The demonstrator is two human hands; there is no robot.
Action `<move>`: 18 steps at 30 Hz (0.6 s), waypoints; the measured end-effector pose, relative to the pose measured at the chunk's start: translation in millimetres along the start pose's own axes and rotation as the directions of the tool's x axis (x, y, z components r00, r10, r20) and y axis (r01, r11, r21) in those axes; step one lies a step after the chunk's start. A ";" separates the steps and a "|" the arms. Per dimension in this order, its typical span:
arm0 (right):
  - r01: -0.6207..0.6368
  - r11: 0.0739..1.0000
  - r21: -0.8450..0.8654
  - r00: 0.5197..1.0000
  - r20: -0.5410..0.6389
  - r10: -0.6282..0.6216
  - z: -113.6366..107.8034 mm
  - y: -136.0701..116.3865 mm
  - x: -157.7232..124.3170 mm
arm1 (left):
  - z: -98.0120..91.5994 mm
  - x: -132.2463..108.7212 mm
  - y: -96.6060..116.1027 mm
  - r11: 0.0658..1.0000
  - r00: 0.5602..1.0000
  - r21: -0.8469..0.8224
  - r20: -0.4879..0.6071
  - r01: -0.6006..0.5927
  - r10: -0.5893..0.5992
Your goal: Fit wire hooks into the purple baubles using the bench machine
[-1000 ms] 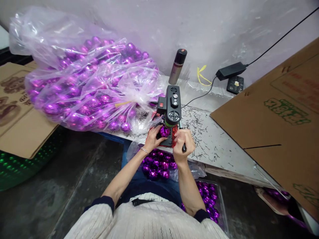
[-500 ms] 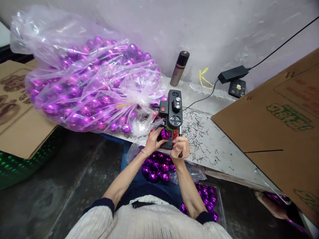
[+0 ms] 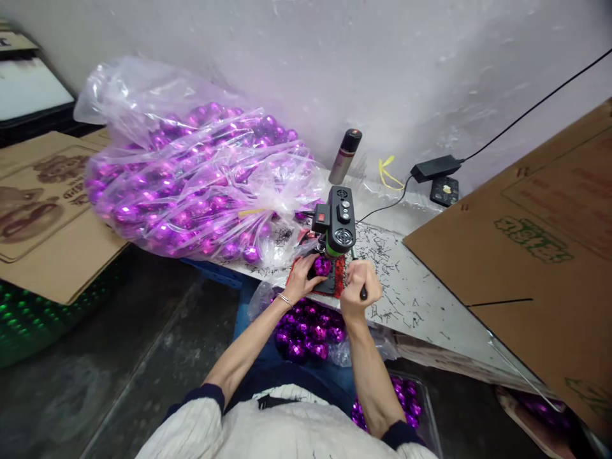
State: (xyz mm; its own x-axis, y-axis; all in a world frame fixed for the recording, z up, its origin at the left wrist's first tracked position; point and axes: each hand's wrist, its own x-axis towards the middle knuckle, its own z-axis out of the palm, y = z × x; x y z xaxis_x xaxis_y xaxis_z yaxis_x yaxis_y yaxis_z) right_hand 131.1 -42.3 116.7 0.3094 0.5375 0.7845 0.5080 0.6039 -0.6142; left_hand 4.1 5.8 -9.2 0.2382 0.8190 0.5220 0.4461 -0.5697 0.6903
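Note:
A small black bench drill press (image 3: 342, 220) stands on the white worktop with a red switch on its side. Under its head, my left hand (image 3: 303, 278) is closed round a shiny purple faceted ball (image 3: 322, 266), thumb and fingers on its side. My right hand (image 3: 362, 287) is wrapped round the press's lever (image 3: 364, 293), whose black end shows below the fist. Several more purple balls (image 3: 306, 331) lie in an open clear bag below the worktop edge, in front of my body.
On the left is a big clear bag of purple balls (image 3: 191, 185). Behind the press stand a spray can (image 3: 345, 157) and a black power adapter (image 3: 435, 168). Cardboard boxes (image 3: 521, 255) flank the right side. Black shavings litter the worktop (image 3: 406, 287). A tub of balls (image 3: 414, 408) sits lower right.
The camera view has shifted, so the scene sits lower. My right hand has moved slightly away to the right of the press with the lever. My left hand stays on the ball.

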 end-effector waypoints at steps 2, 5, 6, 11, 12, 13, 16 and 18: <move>-0.097 0.995 0.002 0.995 0.035 0.097 -1.3 -13.7 13.2 | -3.6 -10.1 7.1 0.999 0.999 0.038 -0.026 -0.032 0.033; -0.103 0.995 -0.009 0.993 0.052 0.103 -2.8 -20.4 16.9 | -12.8 -45.9 21.0 0.987 0.993 0.117 0.037 -0.114 0.111; -0.079 0.997 -0.015 0.996 0.050 0.079 -3.3 -18.9 14.0 | -16.1 -61.7 25.3 0.979 0.987 0.140 0.090 -0.146 0.134; 0.006 0.998 -0.056 0.997 0.075 -0.001 -6.3 -3.8 -6.0 | -29.0 -104.8 31.4 0.956 0.967 0.192 0.166 -0.222 0.192; 0.015 0.998 -0.059 0.997 0.075 -0.011 -6.5 -2.0 -8.0 | -31.7 -95.4 28.0 0.960 0.974 0.181 0.114 -0.214 0.196; 0.022 0.998 -0.060 0.997 0.073 -0.018 -6.5 -0.9 -9.0 | -34.8 -78.3 22.9 0.970 0.983 0.162 0.050 -0.184 0.178; 0.031 0.998 -0.062 0.998 0.065 -0.027 -6.1 -1.2 -8.9 | -45.7 8.2 -0.9 0.996 0.986 0.037 -0.149 0.083 -0.077; 0.033 0.997 -0.064 0.998 0.064 -0.029 -6.2 -2.6 -8.0 | -50.3 74.6 -19.9 0.924 0.900 -0.144 -0.219 0.353 -0.378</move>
State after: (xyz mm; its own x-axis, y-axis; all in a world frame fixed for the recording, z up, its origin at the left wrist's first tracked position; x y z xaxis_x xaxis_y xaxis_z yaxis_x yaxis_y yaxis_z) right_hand 132.2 -51.8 112.5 0.2422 0.5567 0.7946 0.5681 0.5825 -0.5813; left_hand -30.4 74.8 41.3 -0.1428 0.9371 0.3185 0.3724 -0.2473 0.8945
